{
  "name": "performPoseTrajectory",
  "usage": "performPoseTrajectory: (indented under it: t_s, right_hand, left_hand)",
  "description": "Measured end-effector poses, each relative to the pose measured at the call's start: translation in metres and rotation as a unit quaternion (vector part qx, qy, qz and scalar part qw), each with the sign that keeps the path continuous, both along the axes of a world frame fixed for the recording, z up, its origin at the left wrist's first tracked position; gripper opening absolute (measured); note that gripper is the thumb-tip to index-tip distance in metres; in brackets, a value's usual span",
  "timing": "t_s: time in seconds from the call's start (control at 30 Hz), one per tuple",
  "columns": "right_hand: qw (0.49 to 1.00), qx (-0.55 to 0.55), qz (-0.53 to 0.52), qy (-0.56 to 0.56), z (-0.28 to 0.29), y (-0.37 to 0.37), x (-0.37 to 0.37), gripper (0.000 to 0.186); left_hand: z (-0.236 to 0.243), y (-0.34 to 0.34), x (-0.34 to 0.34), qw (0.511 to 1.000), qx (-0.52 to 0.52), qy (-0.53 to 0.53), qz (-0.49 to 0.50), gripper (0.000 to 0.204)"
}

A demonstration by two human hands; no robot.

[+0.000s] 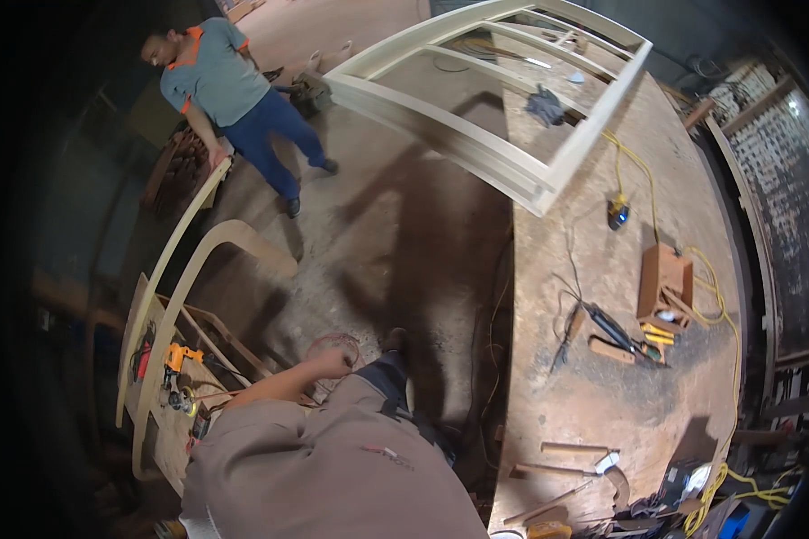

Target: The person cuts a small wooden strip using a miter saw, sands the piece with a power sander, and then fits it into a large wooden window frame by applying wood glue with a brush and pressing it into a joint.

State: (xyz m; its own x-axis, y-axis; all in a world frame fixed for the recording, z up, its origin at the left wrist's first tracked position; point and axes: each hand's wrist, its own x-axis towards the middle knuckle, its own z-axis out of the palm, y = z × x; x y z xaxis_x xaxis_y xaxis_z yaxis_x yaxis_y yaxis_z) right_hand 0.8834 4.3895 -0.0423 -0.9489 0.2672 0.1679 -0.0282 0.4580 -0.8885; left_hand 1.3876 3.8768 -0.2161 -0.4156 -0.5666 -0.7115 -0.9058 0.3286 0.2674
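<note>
My left hand [335, 359] hangs in front of my body, next to a thin reddish loop, perhaps a cord [331, 340]. Its fingers are too blurred and small to read, so whether it grips the loop is unclear. My right hand is out of the picture. At my left, an orange power drill [182, 357] lies on a low wooden bench [169, 436]. A curved pale wooden piece [175, 310] arches over that bench, and a long bent wooden strip [157, 269] reaches from it to the hand of another person [229, 90].
A large pale wooden frame [476, 148] rests partly on the long workbench [548, 314] at right. On this bench are a wooden box [663, 283], a black corded tool [609, 328], a hammer [611, 463] and a yellow cord [634, 157]. Concrete floor [368, 251] lies between the benches.
</note>
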Motion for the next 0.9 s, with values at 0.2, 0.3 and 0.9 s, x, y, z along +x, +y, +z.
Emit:
performPoseTrajectory:
  t_s: [0.2, 0.3, 0.9]
  right_hand:
    - [0.981, -0.122, 0.149, -0.029, 0.031, -0.183, 0.012, 0.031]
    - [0.960, -0.168, 0.218, -0.052, 0.040, -0.291, 0.025, 0.032]
    - [0.764, -0.295, 0.533, -0.215, 0.057, -0.785, 0.024, 0.037]
  left_hand:
    - [-0.031, -0.064, -0.014, 0.996, 0.056, 0.054, 0.033, 0.028]
    - [-0.044, -0.118, -0.009, 0.994, 0.072, 0.073, 0.035, 0.027]
    - [-0.074, -0.331, 0.074, 0.886, -0.048, 0.182, 0.423, 0.027]
